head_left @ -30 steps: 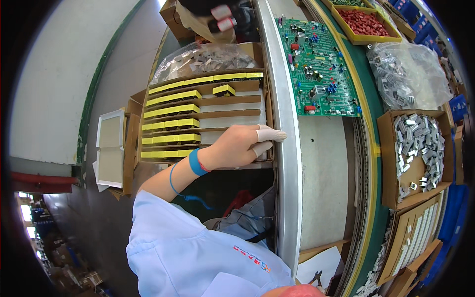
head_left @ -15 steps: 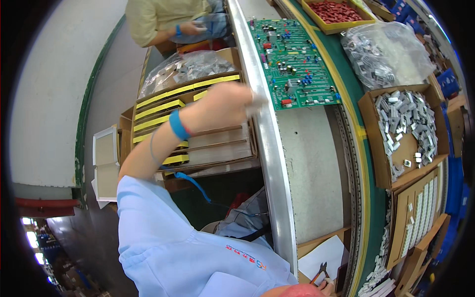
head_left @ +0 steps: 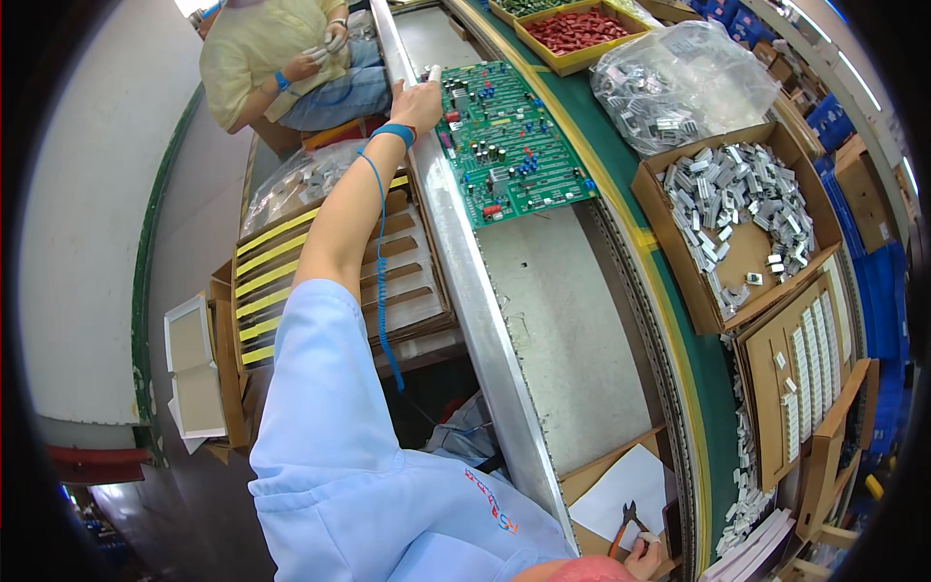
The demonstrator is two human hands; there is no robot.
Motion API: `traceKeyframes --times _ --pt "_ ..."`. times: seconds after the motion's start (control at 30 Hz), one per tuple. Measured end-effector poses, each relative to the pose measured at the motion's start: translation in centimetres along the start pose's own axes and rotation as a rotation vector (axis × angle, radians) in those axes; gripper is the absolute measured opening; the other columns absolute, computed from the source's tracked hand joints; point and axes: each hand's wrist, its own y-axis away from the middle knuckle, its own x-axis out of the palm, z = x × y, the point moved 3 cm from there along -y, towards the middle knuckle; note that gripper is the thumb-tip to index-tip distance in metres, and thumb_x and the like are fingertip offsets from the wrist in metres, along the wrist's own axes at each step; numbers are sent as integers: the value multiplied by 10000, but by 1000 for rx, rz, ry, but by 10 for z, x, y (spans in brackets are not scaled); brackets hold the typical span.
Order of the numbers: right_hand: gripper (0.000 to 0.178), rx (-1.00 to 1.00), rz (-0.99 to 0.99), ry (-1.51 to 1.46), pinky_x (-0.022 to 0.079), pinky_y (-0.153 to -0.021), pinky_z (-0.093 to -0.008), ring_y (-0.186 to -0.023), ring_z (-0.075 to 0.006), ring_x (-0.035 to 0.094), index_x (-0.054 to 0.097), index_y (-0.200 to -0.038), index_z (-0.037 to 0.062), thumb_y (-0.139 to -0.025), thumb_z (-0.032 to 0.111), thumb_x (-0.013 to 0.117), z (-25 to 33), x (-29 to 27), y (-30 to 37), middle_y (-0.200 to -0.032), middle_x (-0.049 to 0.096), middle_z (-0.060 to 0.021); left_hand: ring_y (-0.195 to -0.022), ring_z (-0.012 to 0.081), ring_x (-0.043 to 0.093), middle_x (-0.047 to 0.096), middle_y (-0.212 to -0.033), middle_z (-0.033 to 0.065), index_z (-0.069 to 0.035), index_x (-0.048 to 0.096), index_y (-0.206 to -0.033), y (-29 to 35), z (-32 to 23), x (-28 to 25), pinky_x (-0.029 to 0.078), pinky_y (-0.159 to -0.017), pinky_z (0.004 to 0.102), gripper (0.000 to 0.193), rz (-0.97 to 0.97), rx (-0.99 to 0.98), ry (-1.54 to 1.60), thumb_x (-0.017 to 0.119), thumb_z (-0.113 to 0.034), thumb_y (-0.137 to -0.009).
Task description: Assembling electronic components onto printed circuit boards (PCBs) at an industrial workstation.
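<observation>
My left hand (head_left: 419, 105) reaches far forward over the silver rail (head_left: 454, 209). Its fingertips, some with white covers, meet the left edge of a green circuit board (head_left: 524, 145); the fingers look apart. The board carries many small components and lies across the track. A blue wrist strap with a coiled cord (head_left: 381, 291) hangs from that wrist. At the bottom, my right hand (head_left: 644, 559) shows only in part, beside orange-handled cutters (head_left: 626, 529) on white paper (head_left: 606, 504). Whether its fingers grip a handle is unclear.
Right of the track stand a carton of metal heat sinks (head_left: 722, 315), a plastic bag of metal parts (head_left: 689, 82) and a yellow tray of red parts (head_left: 572, 68). Left of the rail is a divided carton with yellow-edged pieces (head_left: 276, 252). Another person (head_left: 281, 68) sits beyond it.
My left arm has stretched forward and the hand has gone from over the rail to the board's far left edge. The view has swung. The right hand stays by the cutters.
</observation>
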Motion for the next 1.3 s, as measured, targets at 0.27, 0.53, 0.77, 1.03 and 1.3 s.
traceKeyframes --times 0.27,0.53,0.77,1.03,1.3 --pt "170 87 40 -1 486 -784 -400 -914 -351 616 634 -1020 116 -902 220 570 6 -3 -1 -981 654 -154 -1045 334 618 664 -1055 192 -41 298 -1426 -1 6 7 201 -1059 575 673 68 -18 31 428 -28 -766" --pt "181 53 57 -97 471 -812 -423 -926 -361 609 642 -1019 118 -885 232 602 7 -6 -7 -993 651 -170 -970 375 641 668 -967 238 -1 486 -1205 17 1 -2 215 -1053 585 412 55 71 89 430 -81 -805" --pt "87 -64 -66 -209 443 -593 -340 -636 -239 567 601 -861 -19 -777 -15 578 -35 14 -2 -750 594 -143 -1041 343 607 666 -1031 191 38 469 -1252 83 -40 -21 250 -1077 524 503 67 234 266 452 -69 -760" --pt "138 -78 82 -281 466 -662 -332 -687 -235 587 614 -933 -9 -796 11 613 -15 0 -6 -775 621 -124 -1045 322 606 658 -1111 150 53 326 -1371 196 -97 -66 226 -1112 489 654 219 415 273 446 17 -729" --pt "297 -59 193 -287 456 -680 -288 -706 -168 539 619 -1060 -41 -764 -18 637 -15 -7 -2 -832 612 -92 -892 327 644 661 -804 188 87 557 -1040 274 -150 -76 254 -1117 427 322 66 655 573 499 -18 -741"
